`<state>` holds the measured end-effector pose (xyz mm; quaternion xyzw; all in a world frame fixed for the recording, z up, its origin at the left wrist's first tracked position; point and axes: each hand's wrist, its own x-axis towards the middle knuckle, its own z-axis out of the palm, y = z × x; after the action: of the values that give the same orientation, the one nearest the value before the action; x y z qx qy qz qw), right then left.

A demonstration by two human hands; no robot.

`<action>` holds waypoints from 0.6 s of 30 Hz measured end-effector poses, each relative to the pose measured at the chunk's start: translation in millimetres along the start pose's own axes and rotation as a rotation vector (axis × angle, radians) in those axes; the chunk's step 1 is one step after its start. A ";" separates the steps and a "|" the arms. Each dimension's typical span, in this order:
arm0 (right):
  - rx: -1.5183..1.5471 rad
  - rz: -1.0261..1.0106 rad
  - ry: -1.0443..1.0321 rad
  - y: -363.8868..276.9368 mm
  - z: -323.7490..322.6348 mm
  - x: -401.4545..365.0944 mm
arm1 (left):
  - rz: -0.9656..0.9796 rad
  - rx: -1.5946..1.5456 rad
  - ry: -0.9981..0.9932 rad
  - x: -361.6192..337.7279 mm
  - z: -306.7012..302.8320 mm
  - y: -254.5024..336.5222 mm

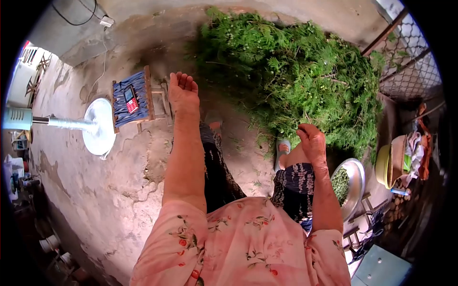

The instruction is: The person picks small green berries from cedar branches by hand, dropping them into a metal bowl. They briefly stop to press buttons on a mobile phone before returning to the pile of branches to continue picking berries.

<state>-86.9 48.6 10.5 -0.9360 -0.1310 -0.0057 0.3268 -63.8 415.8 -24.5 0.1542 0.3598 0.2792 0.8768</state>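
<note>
My left hand [183,90] is held out palm up, its fingers extended and slightly bent, with nothing in it. It is nearest to a small wooden stool [129,101] with a woven blue seat, on which a red phone [130,99] lies. My right hand [312,141] is above my knee with its fingers curled inward; whether anything is inside them is hidden. Just beyond it lies a large heap of green branches [305,71]. To the right of my right forearm stands a metal basin [355,178] with small green pieces [340,186] in it.
A fan [98,126] with a round base stands at the left. At the right are a yellow tub [382,166], wire mesh [412,62] and a pale blue box [381,267]. A cable [104,57] runs down the back wall.
</note>
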 end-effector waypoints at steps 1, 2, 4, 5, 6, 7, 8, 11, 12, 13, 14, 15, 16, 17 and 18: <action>-0.022 -0.022 -0.022 -1.1 5.7 4.5 | -0.001 -0.016 0.003 0.4 -2.1 5.4; -0.045 -0.045 -0.044 -3.3 10.0 9.1 | -0.012 -0.060 0.051 0.3 -4.3 10.7; -0.071 -0.132 -0.044 -16.4 16.4 18.7 | -0.018 -0.119 0.099 3.7 -11.0 22.9; -0.069 -0.139 -0.096 -23.3 18.1 23.4 | -0.022 -0.144 0.105 7.1 -16.3 26.1; -0.067 -0.145 -0.150 -29.0 17.8 27.2 | -0.026 -0.169 0.113 6.5 -18.9 29.6; -0.030 -0.188 -0.149 -34.6 20.2 28.3 | -0.026 -0.179 0.119 8.0 -22.1 31.3; -0.034 -0.184 -0.157 -38.0 22.3 26.5 | -0.012 -0.193 0.106 8.8 -25.5 31.8; 0.061 -0.160 -0.178 -44.4 26.5 26.6 | 0.015 -0.198 0.088 8.7 -30.3 30.1; 0.076 -0.154 -0.177 -46.1 26.6 24.9 | 0.019 -0.184 0.073 7.4 -30.2 28.5; 0.094 -0.147 -0.172 -47.1 25.7 23.0 | 0.025 -0.177 0.071 5.6 -29.7 27.2; 0.101 -0.143 -0.164 -47.0 27.5 22.3 | 0.016 -0.145 0.076 6.6 -30.4 25.0; 0.140 -0.176 -0.144 -47.4 28.7 22.2 | 0.003 -0.113 0.076 6.8 -27.7 21.7; 0.173 -0.208 -0.118 -46.8 28.6 22.2 | -0.007 -0.105 0.060 5.7 -23.5 17.8; 0.187 -0.195 -0.125 -42.9 30.6 21.8 | 0.007 -0.069 0.042 3.5 -21.1 13.5; 0.185 -0.190 -0.114 -40.1 28.8 22.1 | 0.024 -0.037 0.027 -0.3 -18.2 8.9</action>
<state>-77.6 101.9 14.5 -0.8840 -0.2374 0.0288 0.4016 -80.5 424.0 -32.8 0.1387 0.3645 0.2983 0.8712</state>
